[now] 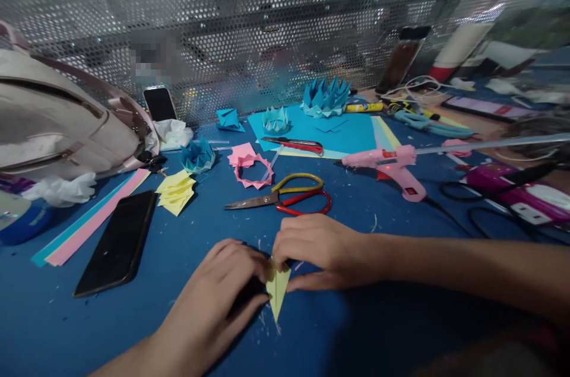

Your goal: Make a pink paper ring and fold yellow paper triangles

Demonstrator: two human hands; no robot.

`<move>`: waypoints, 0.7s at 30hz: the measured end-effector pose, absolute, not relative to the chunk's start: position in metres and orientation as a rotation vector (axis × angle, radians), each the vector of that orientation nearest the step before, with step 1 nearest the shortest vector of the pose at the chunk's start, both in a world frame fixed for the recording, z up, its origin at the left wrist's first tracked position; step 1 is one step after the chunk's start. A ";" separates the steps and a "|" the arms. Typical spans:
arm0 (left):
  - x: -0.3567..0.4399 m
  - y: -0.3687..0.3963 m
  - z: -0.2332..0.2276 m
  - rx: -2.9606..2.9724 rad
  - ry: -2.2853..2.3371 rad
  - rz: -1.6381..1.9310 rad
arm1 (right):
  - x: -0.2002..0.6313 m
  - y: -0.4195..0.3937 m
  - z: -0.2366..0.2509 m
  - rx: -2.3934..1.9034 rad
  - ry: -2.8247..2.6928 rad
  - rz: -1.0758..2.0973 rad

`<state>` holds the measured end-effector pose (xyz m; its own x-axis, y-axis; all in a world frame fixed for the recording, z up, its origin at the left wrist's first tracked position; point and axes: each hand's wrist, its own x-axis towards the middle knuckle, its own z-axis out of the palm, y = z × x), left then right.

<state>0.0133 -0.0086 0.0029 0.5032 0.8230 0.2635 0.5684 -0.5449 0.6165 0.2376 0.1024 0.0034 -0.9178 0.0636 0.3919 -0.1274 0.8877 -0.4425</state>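
Note:
A small piece of yellow paper point(278, 292), folded to a kite shape with a point toward me, lies on the blue table point(187, 335). My left hand point(222, 288) holds its left edge between thumb and fingers. From the right, my right hand point(318, 249) pinches its upper right part, the fingertips covering the top. Just beyond my hands rest scissors point(285, 199) with one yellow and one red handle. A stack of folded yellow papers point(176, 192) sits to the left, near a ring of folded pink paper point(253, 176).
A pink glue gun point(392, 166) with its cord lies at right, beside a magenta power strip point(516, 193). A black phone point(118, 246) and paper strips point(93, 219) are at left. A red cutter point(296, 144) and blue paper crowns point(327, 98) stand farther back, before a perforated metal panel point(249, 27).

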 end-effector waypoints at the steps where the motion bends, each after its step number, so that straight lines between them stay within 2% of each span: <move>1: 0.015 -0.007 0.004 2.250 1.171 0.756 | 0.238 0.103 0.004 0.063 -2.657 0.701; 7: 0.021 0.001 0.008 2.179 1.184 0.645 | 0.240 0.104 0.006 0.086 -2.648 0.886; 13: 0.018 0.002 0.009 2.263 1.114 0.604 | 0.242 0.105 0.002 0.275 -2.624 0.739; 21: 0.011 -0.004 0.005 2.532 0.975 0.587 | 0.245 0.104 0.003 0.071 -2.653 0.430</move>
